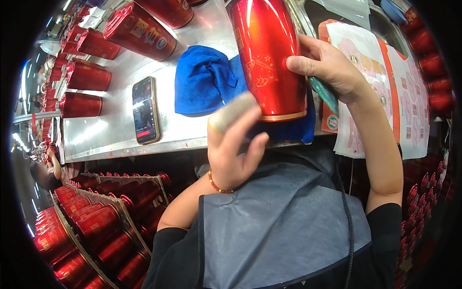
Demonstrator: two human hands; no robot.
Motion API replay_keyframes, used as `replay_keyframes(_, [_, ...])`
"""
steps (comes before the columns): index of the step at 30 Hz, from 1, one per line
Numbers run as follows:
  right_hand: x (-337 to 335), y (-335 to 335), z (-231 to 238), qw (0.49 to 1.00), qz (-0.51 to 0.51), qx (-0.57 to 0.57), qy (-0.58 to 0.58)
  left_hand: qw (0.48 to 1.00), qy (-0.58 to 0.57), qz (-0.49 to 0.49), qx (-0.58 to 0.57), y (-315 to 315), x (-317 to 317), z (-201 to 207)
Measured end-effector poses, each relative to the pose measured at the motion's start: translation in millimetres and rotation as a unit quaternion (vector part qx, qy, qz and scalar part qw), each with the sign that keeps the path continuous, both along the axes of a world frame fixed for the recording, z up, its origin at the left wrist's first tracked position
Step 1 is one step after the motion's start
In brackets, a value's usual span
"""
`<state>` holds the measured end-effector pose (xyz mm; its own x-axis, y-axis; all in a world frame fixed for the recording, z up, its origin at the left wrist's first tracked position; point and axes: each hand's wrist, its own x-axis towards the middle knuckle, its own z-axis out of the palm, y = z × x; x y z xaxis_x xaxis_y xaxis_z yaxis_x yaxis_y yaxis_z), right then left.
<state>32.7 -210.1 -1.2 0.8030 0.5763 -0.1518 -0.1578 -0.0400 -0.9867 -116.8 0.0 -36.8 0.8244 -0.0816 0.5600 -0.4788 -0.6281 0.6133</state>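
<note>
A glossy red bottle point(269, 58) with a gold band at its lower edge and fine gold drawings leans over the blue cloth point(199, 82). My right hand point(332, 67) grips its right side, thumb pressed on the surface. A slim green object point(323, 95) sticks out under that palm; its kind cannot be made out. My left hand point(236, 144) is at the bottle's lower left, fingers apart and slightly smeared by motion. A beige wrap covers one of its fingers, and whether it touches the bottle is unclear. A beaded bracelet circles the left wrist.
A phone point(146, 110) with a lit screen lies on the metal table point(101, 137). Several red bottles point(89, 74) stand at the left. Printed sheets point(365, 86) lie at the right beside a sink point(385, 21). Crates of red bottles point(96, 226) fill the lower left. A person point(45, 173) is farther off.
</note>
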Motion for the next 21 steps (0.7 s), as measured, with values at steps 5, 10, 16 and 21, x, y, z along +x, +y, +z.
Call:
replay_keyframes(5, [-3.2,9.6,11.0,1.000,-0.005,-0.018,0.010,0.984,-0.127,-0.033,0.119,-5.2,-2.4,9.0])
replay_keyframes(10, [-4.6,10.9,14.3,0.998,-0.021,-0.053,0.000,0.966,-0.188,-0.037,0.173,-15.0,8.0,12.5])
replay_keyframes(16, [-2.3,5.5,18.8,0.997,-0.010,-0.076,0.012,0.994,-0.085,-0.039,0.051,-2.2,-0.8,14.0])
replay_keyframes(21, [-0.8,4.2,20.5,0.996,0.003,-0.080,0.027,0.998,-0.006,-0.008,-0.055,-2.1,-10.3,2.9])
